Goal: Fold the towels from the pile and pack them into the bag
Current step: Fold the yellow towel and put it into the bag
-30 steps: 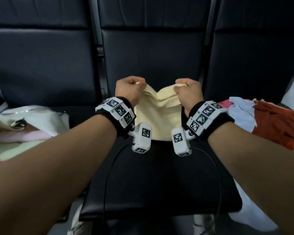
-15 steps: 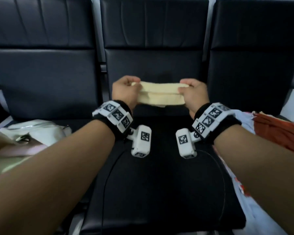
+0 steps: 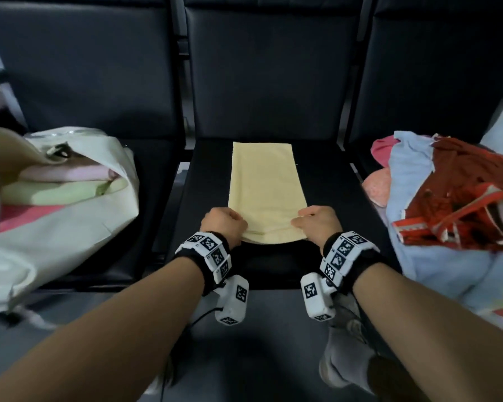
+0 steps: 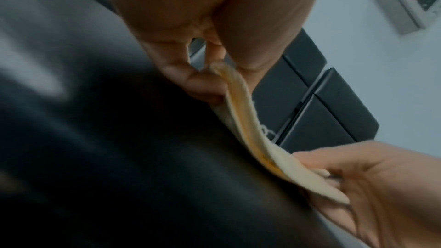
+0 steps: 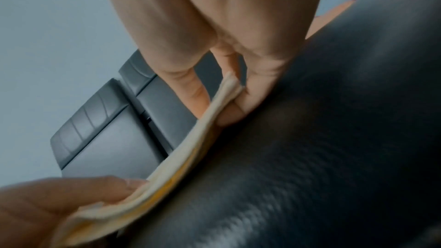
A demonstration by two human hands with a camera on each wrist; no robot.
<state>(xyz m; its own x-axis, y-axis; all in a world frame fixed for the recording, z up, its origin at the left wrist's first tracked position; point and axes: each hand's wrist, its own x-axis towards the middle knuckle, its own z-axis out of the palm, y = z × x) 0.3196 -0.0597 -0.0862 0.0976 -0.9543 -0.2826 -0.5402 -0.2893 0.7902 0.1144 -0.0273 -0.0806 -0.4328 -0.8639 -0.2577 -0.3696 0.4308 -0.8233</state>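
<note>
Holding folded towels: white bag.

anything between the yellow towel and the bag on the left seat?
Nothing visible. The yellow towel lies on the middle seat, near corners pinched by the left hand and right hand. The bag gapes open, folded towels already inside.

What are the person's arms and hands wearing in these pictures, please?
Both forearms are bare, without sleeves. Each wrist carries a black band ringed with white blocks printed with black square markers. A white marker-tagged box hangs beneath each wrist, and a thin black cable trails from the left one.
</note>
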